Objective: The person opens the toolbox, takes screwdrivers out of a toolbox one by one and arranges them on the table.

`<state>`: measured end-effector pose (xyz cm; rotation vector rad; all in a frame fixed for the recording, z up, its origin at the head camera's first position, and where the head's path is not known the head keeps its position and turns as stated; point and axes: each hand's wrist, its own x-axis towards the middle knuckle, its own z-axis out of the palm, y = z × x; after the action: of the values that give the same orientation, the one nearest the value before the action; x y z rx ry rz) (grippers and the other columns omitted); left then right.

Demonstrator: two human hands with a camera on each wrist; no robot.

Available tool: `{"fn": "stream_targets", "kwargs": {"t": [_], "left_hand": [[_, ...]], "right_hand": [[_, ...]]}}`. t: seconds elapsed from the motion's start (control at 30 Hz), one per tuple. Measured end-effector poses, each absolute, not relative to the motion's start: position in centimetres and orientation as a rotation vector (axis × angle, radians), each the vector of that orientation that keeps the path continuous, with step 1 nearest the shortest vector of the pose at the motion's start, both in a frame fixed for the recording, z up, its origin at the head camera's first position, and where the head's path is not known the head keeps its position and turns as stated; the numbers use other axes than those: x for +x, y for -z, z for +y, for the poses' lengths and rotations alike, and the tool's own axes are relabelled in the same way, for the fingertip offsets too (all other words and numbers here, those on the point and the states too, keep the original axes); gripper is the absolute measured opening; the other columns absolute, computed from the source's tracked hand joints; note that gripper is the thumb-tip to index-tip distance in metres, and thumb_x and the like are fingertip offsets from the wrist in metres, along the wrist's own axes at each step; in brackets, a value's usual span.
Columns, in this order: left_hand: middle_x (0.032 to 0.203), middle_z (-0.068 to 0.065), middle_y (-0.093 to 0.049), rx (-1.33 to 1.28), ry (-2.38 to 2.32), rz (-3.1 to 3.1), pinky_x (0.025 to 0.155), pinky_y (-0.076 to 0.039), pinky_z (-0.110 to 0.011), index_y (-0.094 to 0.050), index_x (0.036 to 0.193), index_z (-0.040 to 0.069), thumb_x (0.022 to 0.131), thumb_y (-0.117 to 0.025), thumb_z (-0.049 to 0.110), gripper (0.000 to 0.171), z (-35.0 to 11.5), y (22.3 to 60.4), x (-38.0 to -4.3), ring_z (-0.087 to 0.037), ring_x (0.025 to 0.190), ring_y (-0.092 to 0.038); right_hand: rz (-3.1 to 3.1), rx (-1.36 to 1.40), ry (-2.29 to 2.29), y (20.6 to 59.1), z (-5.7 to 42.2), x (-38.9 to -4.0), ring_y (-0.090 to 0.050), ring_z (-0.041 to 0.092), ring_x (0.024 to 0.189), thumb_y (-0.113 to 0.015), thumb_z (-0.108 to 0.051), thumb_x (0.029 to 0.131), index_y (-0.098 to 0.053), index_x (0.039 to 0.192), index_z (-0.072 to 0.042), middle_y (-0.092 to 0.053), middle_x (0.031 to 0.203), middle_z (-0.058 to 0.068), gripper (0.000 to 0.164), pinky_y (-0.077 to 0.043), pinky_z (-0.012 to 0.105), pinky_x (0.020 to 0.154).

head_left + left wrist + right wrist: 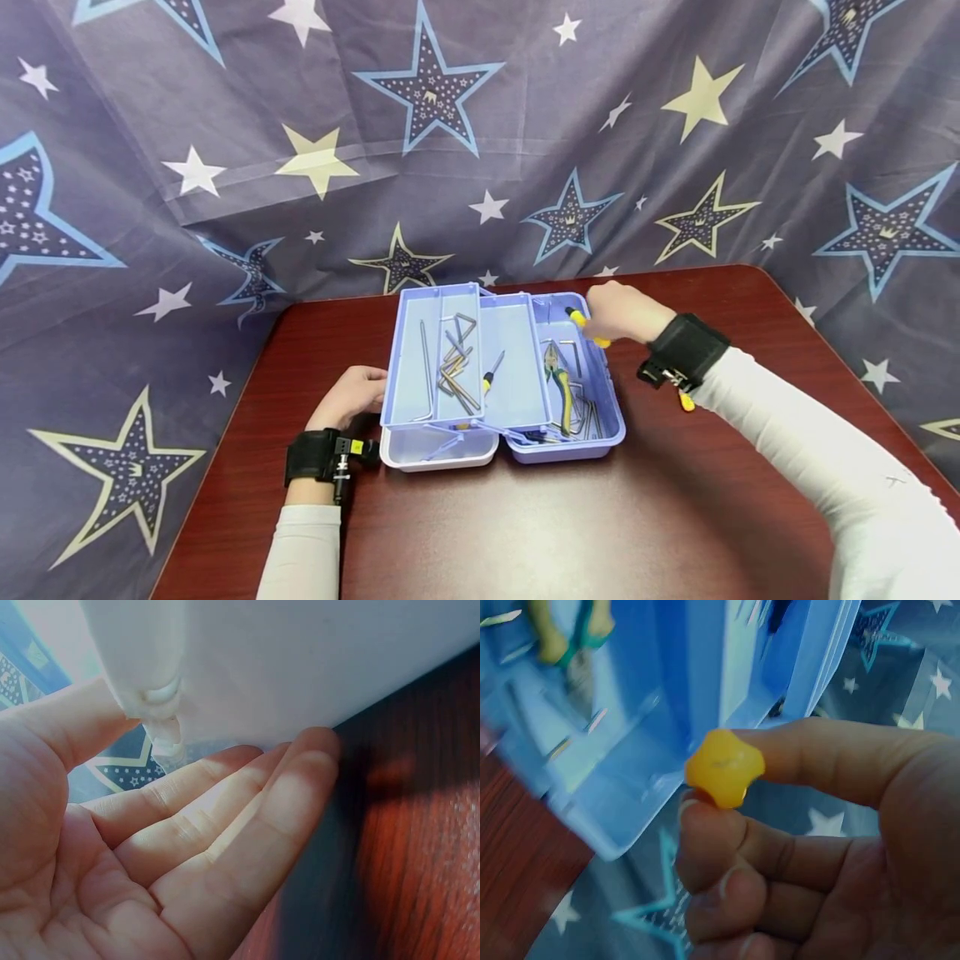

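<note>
My right hand (621, 310) pinches a yellow-and-black screwdriver (576, 317) over the right side of an open lavender toolbox (570, 452). In the right wrist view, thumb and fingers grip its fluted yellow handle (724, 766), seen end-on. My left hand (352, 398) is at the toolbox's left side, its fingers (225, 847) nearly straight and reaching the white wall (285, 667) near a latch. Combination pliers (562, 396) with yellow-green handles lie in the right compartment among hex keys (588, 417).
The raised left tray (412, 358) holds several bent hex keys (453, 375) and a long one (425, 367). Another screwdriver (489, 381) lies in the middle tray (517, 333). A yellow handle end (686, 402) shows beside the right wrist on the dark red table (750, 367). A starred curtain (510, 108) hangs behind.
</note>
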<state>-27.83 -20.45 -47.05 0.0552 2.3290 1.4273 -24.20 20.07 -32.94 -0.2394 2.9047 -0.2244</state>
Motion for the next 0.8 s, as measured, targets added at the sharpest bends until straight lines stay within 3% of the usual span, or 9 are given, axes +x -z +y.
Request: {"fn": "stream_targets", "kwargs": {"t": [0.23, 0.5, 0.8], "left_hand": [[0.079, -0.008, -0.07, 0.065, -1.423, 2.325, 0.069, -0.057, -0.033, -0.06, 0.113, -0.012, 0.09, -0.056, 0.012, 0.034, -20.5, 46.9, -27.8, -0.013, 0.071, -0.066], [0.079, -0.008, -0.07, 0.071, -1.425, 2.331, 0.068, -0.057, -0.033, -0.06, 0.113, -0.012, 0.09, -0.056, 0.012, 0.034, -20.7, 47.0, -27.8, -0.013, 0.071, -0.066], [0.079, -0.008, -0.07, 0.068, -1.439, 2.315, 0.068, -0.057, -0.033, -0.061, 0.112, -0.012, 0.09, -0.057, 0.013, 0.033, -20.5, 46.8, -27.7, -0.013, 0.071, -0.066]], "right_hand": [[2.867, -0.12, 0.329, 33.9, 25.3, -23.2, -0.044, 0.015, 0.048, -0.063, -0.013, 0.077, -0.056, 0.055, -0.008, -0.045, 0.052, 0.0, 0.023, -0.035, 0.026, 0.048], [2.775, -0.021, 0.414, 36.0, 29.2, -21.7, -0.049, 0.016, 0.05, -0.062, -0.013, 0.08, -0.055, 0.061, -0.005, -0.045, 0.054, 0.001, 0.021, -0.037, 0.025, 0.048], [2.765, 0.004, 0.458, 39.6, 30.5, -20.8, -0.05, 0.016, 0.05, -0.062, -0.014, 0.08, -0.056, 0.067, -0.003, -0.049, 0.058, 0.004, 0.018, -0.038, 0.025, 0.048]]}}
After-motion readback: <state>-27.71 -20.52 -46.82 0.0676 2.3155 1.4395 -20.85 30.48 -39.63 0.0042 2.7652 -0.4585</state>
